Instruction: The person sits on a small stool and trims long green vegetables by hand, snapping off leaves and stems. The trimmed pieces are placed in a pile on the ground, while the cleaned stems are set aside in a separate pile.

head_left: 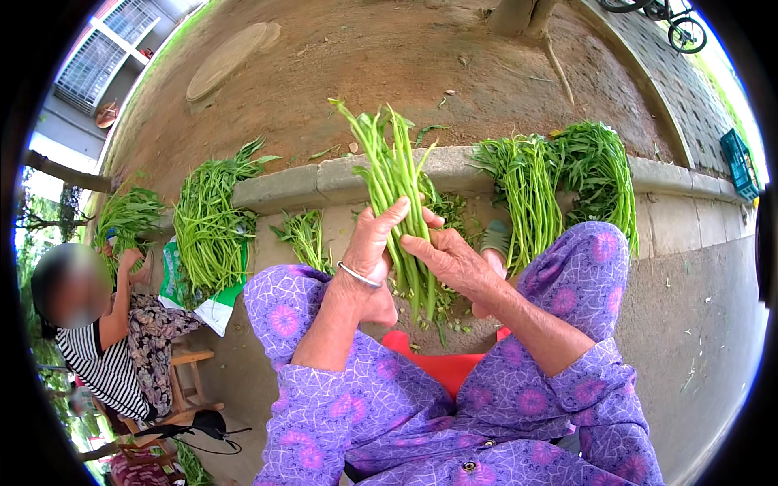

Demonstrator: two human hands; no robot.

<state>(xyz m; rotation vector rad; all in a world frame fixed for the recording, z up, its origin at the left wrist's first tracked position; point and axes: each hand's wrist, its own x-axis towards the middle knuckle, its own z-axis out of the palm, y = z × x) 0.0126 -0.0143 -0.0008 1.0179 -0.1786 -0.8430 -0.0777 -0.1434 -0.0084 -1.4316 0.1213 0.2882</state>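
Observation:
Upright in front of me, a bunch of long green stalks (384,154) with leafy tips is held between both hands. My left hand (374,243), a silver bangle at its wrist, is closed round the bunch. My right hand (444,255) grips it slightly lower, thumb across the stalks. Beneath them, loose leaves and cut bits (446,326) litter the pavement near a red object (438,368) between my patterned trouser legs. Smaller greens (305,241) lie left of my hands; large bundles of stalks (527,190) lie to the right.
A concrete curb (340,180) edges bare soil with a tree trunk (512,20). At left, a co-worker (130,340) on a wooden stool handles greens (130,211), beside more bundles (207,227) on a sack. A teal crate (737,164) and a bicycle (685,34) are far right.

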